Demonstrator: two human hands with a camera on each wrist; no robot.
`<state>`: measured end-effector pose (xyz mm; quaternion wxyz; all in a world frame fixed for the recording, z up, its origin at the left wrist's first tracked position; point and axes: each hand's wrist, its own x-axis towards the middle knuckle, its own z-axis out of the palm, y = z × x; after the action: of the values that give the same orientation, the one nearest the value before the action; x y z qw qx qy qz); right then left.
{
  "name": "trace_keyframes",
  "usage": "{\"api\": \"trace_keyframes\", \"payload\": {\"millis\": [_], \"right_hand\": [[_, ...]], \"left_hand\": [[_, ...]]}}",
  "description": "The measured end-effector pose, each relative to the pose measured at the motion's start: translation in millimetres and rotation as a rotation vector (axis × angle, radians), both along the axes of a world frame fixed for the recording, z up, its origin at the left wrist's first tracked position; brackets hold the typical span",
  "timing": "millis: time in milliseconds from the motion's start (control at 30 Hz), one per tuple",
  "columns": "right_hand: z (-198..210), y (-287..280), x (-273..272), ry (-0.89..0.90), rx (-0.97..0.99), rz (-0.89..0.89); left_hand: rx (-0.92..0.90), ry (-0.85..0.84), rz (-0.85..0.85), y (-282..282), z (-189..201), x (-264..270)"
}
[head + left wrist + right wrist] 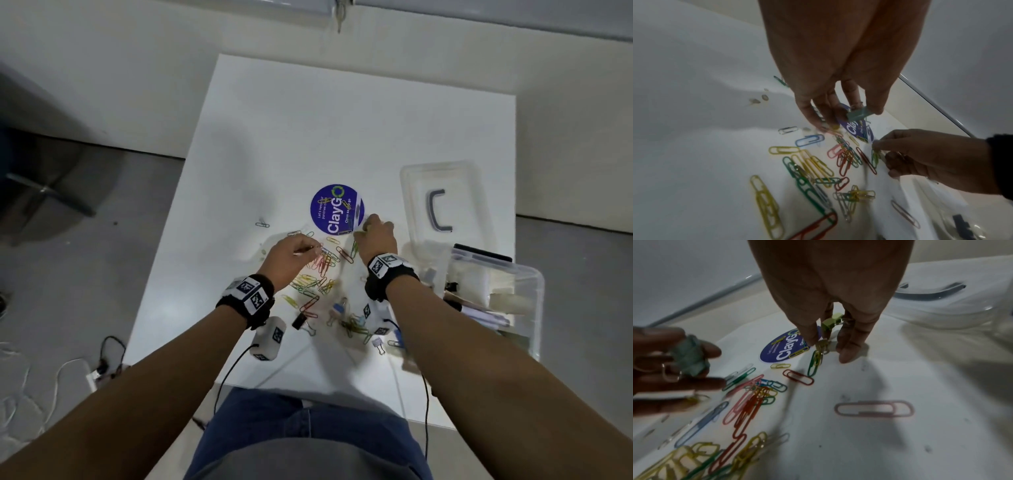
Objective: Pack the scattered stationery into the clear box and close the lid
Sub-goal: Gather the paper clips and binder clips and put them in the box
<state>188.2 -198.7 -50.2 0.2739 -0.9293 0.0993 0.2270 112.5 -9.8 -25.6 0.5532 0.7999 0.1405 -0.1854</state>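
Left hand (838, 104) is pinching a teal binder clip (858, 114), right hand (830, 331) is pinching green paper clips (815, 361); advisable: gathering fuller handfuls before carrying toward the clear box (534, 294) at 3 o'clock.

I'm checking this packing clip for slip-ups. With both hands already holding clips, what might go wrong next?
1. The left hand pinches a teal binder clip while reaching for more paper clips; it may drop.
2. The right hand holds a green binder clip with paper clips dangling; they may fall off before reaching the clear box.
3. The stray clip apart from the pile may be overlooked.
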Motion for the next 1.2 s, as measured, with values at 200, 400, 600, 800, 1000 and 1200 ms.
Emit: {"api": "trace_keyframes", "payload": {"millis": [200,400,600,800,1000,1200], "right_hand": [[3,-3,-3,0.01,-0.006,-0.01],[13,-12,-28,-0.035,0.415,-0.375],[27,-3,-72,0.221,1.006,-0.587],[23,-3,-104,0.22,0.818,-0.313],[30,-13,-129,0.333,0.774,-0.309],[59,-30,-137,0.189,0.659,-0.207]], "left_hand": [[-0.077,0.037,0.013,9,2,-4],[-0.213,0.139,0.102,4,10,-19],[0.249,0.112,-0.41,-4,5,-56],[0.56,0.039,-0.644,-4,-16,-91],[0.618,0.001,-0.675,1,-21,-96],[0.568,-0.061,-0.673,0,-5,-87]]}}
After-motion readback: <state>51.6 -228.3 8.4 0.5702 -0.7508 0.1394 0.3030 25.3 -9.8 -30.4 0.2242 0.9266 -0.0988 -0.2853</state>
